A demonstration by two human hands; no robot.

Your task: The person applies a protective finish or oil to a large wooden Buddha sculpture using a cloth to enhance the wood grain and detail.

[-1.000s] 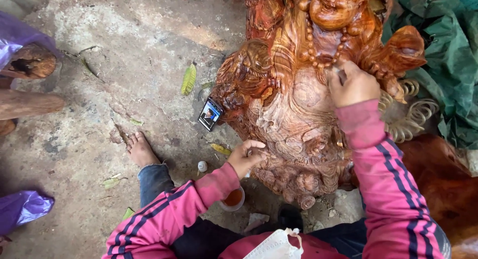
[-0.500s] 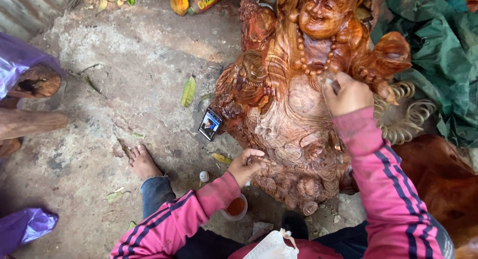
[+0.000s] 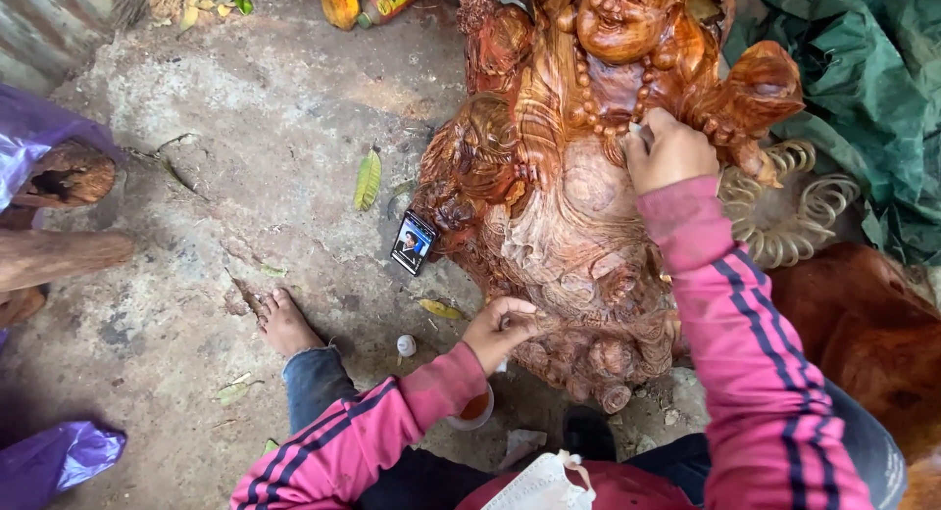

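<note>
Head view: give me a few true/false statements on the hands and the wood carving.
1. The right hand is up at the carved bead necklace on the wood carving. True.
2. The left hand rests on the phone. False: it touches the lower part of the carving; the phone leans against the carving's side, apart from the hand.
3. Both sleeves are pink with dark stripes. True.
4. The person wears shoes. False: a bare foot rests on the concrete floor.
5. The carving lies flat, face down. False: its face shows.
</note>
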